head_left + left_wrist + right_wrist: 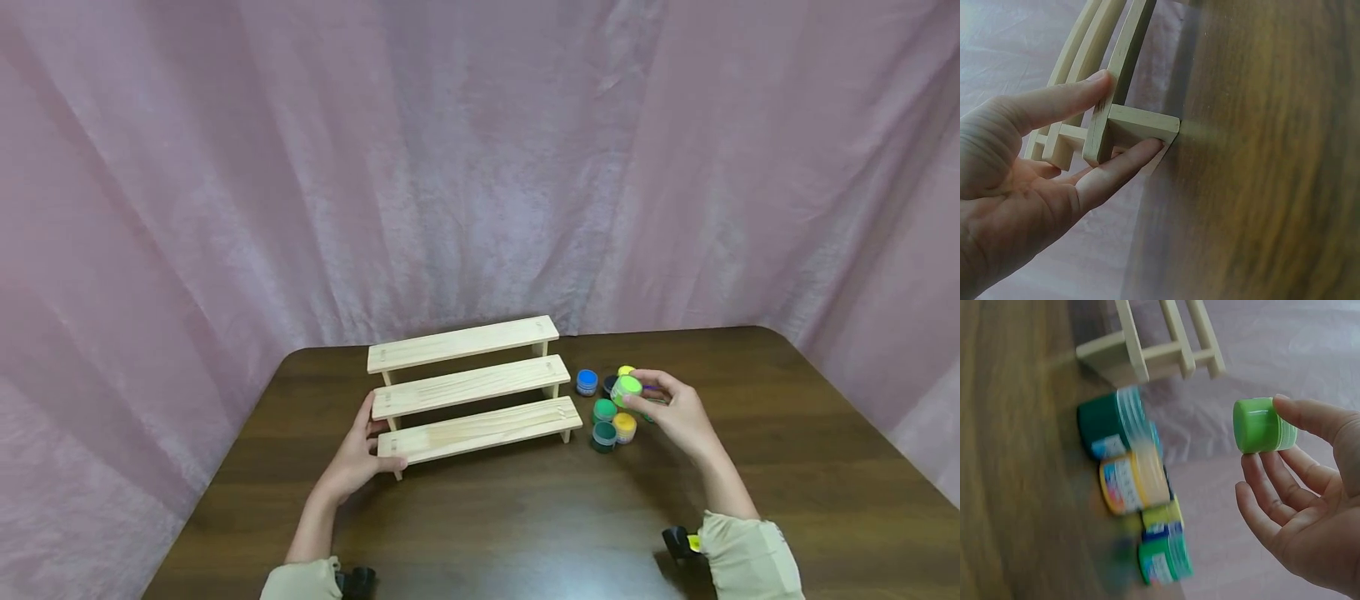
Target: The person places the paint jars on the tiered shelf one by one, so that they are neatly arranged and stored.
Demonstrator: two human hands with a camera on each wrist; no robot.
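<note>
A three-tier wooden display rack (480, 429) of pale planks stands on the table. My left hand (358, 457) grips its left end; in the left wrist view the thumb presses the front plank (1129, 56) and a finger lies along the short leg (1144, 124). Pinched between the thumb and fingers of my right hand (678, 417) is a light green paint jar (1260, 425), raised off the table. Below and left of that hand are several more paint jars: blue (587, 382), green (603, 411), dark green (604, 437) and orange-yellow (625, 427). Others are partly hidden behind the held jar.
The brown wooden table (510, 525) reaches back to a pink curtain (480, 167) hanging close behind the rack. The jar cluster sits just off the rack's right end. A yellow jar (1163, 515) stands among the grouped jars.
</note>
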